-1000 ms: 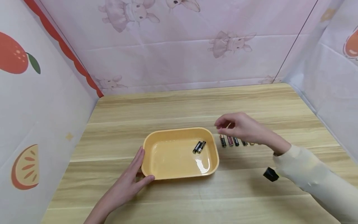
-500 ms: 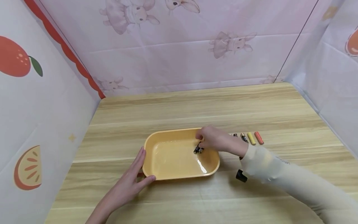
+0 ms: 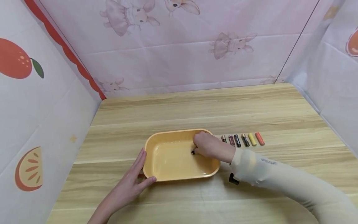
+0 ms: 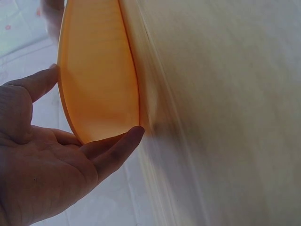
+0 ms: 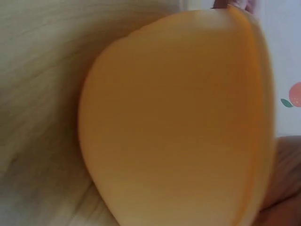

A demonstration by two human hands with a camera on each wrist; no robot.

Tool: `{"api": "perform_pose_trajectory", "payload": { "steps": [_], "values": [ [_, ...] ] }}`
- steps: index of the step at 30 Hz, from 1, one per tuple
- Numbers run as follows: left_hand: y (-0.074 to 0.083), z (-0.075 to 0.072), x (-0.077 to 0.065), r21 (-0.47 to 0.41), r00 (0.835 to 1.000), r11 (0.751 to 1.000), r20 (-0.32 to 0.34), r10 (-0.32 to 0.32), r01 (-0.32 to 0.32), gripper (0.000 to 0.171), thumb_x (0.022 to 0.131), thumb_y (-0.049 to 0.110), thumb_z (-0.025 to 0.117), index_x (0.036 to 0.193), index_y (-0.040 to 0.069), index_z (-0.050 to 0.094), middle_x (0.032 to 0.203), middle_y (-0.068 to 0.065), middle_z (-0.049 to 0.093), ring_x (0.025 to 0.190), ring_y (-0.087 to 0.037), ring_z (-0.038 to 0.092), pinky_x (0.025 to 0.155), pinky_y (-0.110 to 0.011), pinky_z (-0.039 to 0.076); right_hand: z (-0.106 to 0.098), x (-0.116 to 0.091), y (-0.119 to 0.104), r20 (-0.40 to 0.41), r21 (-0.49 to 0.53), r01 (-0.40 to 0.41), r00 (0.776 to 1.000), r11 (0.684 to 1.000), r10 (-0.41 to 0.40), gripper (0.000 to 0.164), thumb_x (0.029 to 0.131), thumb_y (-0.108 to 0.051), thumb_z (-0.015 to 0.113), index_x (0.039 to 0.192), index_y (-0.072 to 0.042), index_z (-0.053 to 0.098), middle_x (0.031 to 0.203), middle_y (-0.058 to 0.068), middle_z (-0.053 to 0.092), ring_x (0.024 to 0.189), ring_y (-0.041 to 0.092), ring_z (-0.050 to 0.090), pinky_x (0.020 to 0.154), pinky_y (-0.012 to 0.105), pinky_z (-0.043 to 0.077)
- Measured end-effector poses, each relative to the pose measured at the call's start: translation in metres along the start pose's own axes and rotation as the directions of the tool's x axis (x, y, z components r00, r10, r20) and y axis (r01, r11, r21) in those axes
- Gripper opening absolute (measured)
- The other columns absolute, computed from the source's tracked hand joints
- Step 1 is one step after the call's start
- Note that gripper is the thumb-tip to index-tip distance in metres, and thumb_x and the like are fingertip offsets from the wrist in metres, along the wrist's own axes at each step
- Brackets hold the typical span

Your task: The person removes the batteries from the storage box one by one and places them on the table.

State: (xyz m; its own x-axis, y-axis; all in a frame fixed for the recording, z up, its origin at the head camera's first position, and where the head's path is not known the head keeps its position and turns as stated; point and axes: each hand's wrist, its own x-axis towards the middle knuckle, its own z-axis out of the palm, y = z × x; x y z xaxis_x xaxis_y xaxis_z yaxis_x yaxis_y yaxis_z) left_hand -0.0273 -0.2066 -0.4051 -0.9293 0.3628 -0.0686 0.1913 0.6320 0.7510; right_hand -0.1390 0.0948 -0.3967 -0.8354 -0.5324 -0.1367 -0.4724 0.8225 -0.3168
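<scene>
A yellow plastic basin (image 3: 167,179) stands on the wooden table. My left hand (image 3: 130,183) holds its left end, thumb on the near rim and fingers around the outer wall; the left wrist view shows this hand (image 4: 56,165) at the wall from close by. My right hand (image 3: 208,144) reaches over the right rim into the basin, its fingers curled low around a dark battery (image 3: 193,152), whose end sticks out by the thumb. The rest of that corner is hidden under the hand. In the right wrist view the basin's outer wall (image 5: 174,117) fills most of the picture.
Right of the basin several batteries lie side by side in a row: dark ones such as this battery (image 3: 245,140), then a yellow battery (image 3: 252,139) and a red battery (image 3: 259,138). Printed cloth walls (image 3: 179,62) enclose the table (image 3: 167,109).
My right hand has moved left from the battery row into the basin, down onto the two batteries there. The whole row now shows. My left hand stays at the basin.
</scene>
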Motion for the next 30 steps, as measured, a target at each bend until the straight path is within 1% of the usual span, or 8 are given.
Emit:
{"api": "perform_pose_trajectory", "payload": {
  "steps": [3,6,10,18,21,23,26,30],
  "values": [
    [0.000,0.001,0.000,-0.002,1.000,1.000,0.004,-0.006,0.006,0.096,0.099,0.034,0.072,0.165,0.002,0.010,0.172,-0.011,-0.002,0.142,-0.035,0.041,0.105,-0.046,0.049,0.004,0.001,-0.001,-0.015,-0.036,0.001,1.000,0.999,-0.002,0.030,0.088,-0.010,0.080,0.067,-0.012,0.058,0.073,0.002,0.057,0.068,0.018,0.054,0.061,0.033,0.051],
    [0.000,0.001,0.000,0.000,1.000,1.000,0.005,-0.009,0.009,0.096,0.099,0.035,0.072,0.165,0.002,0.010,0.172,-0.011,-0.002,0.144,-0.035,0.036,0.105,-0.045,0.049,0.008,0.000,0.000,-0.058,-0.074,0.038,0.997,0.997,-0.042,0.020,0.088,-0.007,0.078,0.072,-0.012,0.066,0.079,0.004,0.063,0.075,0.021,0.059,0.067,0.037,0.054],
    [0.001,0.001,0.000,-0.005,1.000,1.000,0.005,-0.014,0.014,0.097,0.099,0.035,0.072,0.165,0.002,0.010,0.172,-0.011,-0.002,0.141,-0.035,0.042,0.105,-0.046,0.049,0.012,-0.001,0.003,-0.118,-0.120,0.094,0.987,0.988,-0.108,0.013,0.087,-0.003,0.074,0.077,-0.011,0.071,0.084,0.004,0.067,0.081,0.023,0.065,0.074,0.040,0.057],
    [0.000,0.002,0.000,-0.030,1.000,0.999,0.000,-0.018,0.018,0.097,0.098,0.031,0.074,0.164,0.000,0.010,0.172,-0.012,-0.001,0.129,-0.031,0.054,0.102,-0.043,0.052,0.012,-0.001,0.003,-0.136,-0.101,0.106,0.983,0.989,-0.119,0.019,0.089,-0.006,0.074,0.072,-0.013,0.067,0.079,0.001,0.064,0.072,0.019,0.060,0.066,0.035,0.055],
    [-0.001,0.002,0.000,-0.025,1.000,1.000,-0.001,-0.013,0.013,0.097,0.098,0.032,0.073,0.164,0.000,0.010,0.172,-0.013,-0.001,0.129,-0.030,0.054,0.102,-0.043,0.051,0.009,-0.001,0.004,-0.138,0.007,0.115,0.984,0.993,-0.113,0.022,0.093,-0.010,0.075,0.072,-0.012,0.068,0.072,-0.002,0.061,0.065,0.014,0.054,0.060,0.030,0.050],
    [-0.001,0.002,0.000,-0.019,1.000,1.000,-0.003,-0.007,0.007,0.097,0.098,0.033,0.073,0.164,-0.001,0.010,0.172,-0.013,-0.001,0.132,-0.030,0.052,0.103,-0.043,0.051,0.003,-0.003,0.005,-0.138,0.125,0.116,0.986,0.985,-0.099,0.018,0.095,-0.011,0.074,0.078,-0.010,0.071,0.073,-0.003,0.063,0.064,0.011,0.054,0.058,0.027,0.049],
    [-0.002,0.002,0.000,-0.022,1.000,1.000,-0.004,-0.002,0.002,0.097,0.098,0.034,0.073,0.164,-0.001,0.010,0.172,-0.014,0.000,0.130,-0.031,0.053,0.103,-0.044,0.051,-0.010,-0.007,0.008,-0.163,0.309,0.131,0.983,0.942,-0.083,0.007,0.097,-0.010,0.073,0.093,-0.004,0.075,0.080,-0.001,0.069,0.067,0.009,0.057,0.057,0.023,0.051],
    [-0.002,0.003,0.001,-0.012,1.000,1.000,-0.002,-0.002,0.002,0.097,0.099,0.036,0.072,0.164,0.000,0.010,0.172,-0.013,-0.001,0.138,-0.035,0.045,0.104,-0.044,0.050,-0.030,-0.017,0.017,-0.267,0.458,0.210,0.959,0.864,-0.091,0.010,0.096,-0.005,0.073,0.103,0.001,0.075,0.085,0.004,0.072,0.071,0.013,0.061,0.059,0.023,0.053]
  ]
}}
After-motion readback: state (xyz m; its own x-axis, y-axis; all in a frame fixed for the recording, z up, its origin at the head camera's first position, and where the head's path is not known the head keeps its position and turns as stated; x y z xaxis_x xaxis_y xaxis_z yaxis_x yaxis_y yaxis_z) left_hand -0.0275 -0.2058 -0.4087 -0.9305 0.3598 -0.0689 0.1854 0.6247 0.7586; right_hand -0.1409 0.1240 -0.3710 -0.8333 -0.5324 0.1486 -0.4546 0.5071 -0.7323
